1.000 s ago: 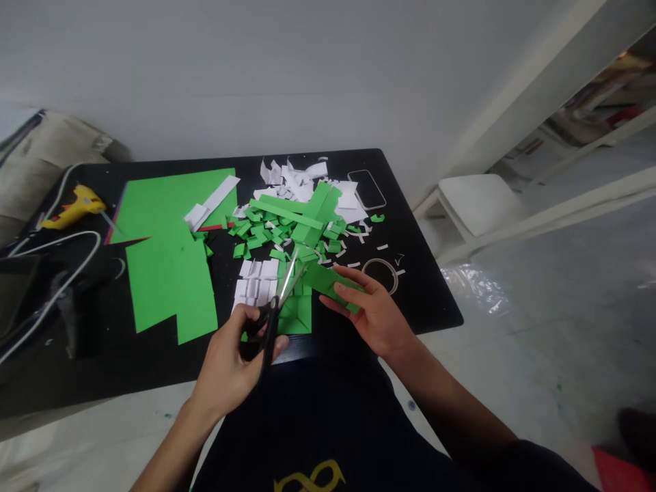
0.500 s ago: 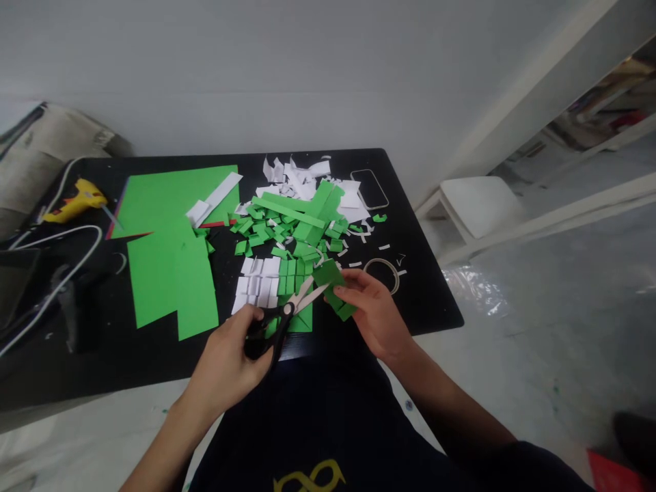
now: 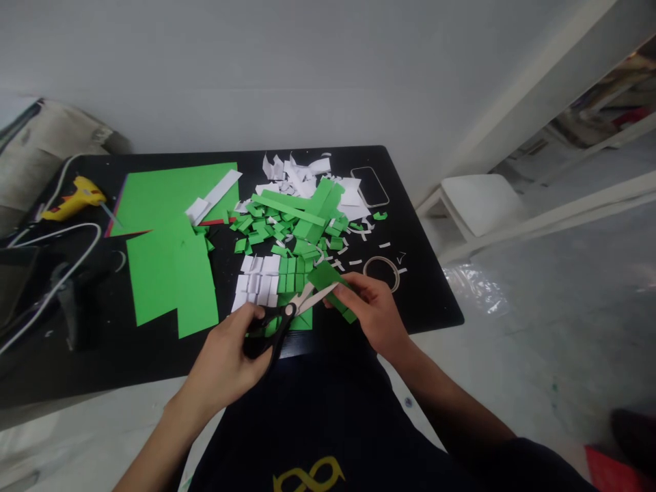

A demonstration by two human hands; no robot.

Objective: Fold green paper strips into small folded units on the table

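Paper piece [image 3: 322,274], small and green, held up over the near part of the desk [image 3: 425,287], clamped between the thumb and fingers of the right hand [image 3: 376,311]. Black-handled scissors [image 3: 290,309] are in the left hand [image 3: 225,362], its fingers closed on the handles; the blades stand apart, one overlapping the paper piece. Whether the paper lies between them cannot be told. Below, white folded paper [image 3: 256,279] and green folded paper [image 3: 290,273] lie side by side. Beyond these rest green scraps [image 3: 256,231], with white scraps [image 3: 302,179] behind. Leftward are large green sheets [image 3: 174,280] and a yellow glue gun [image 3: 82,198]; rightward, a tan ring [image 3: 397,275]. A white stool [image 3: 474,201] stands past the desk's right end.
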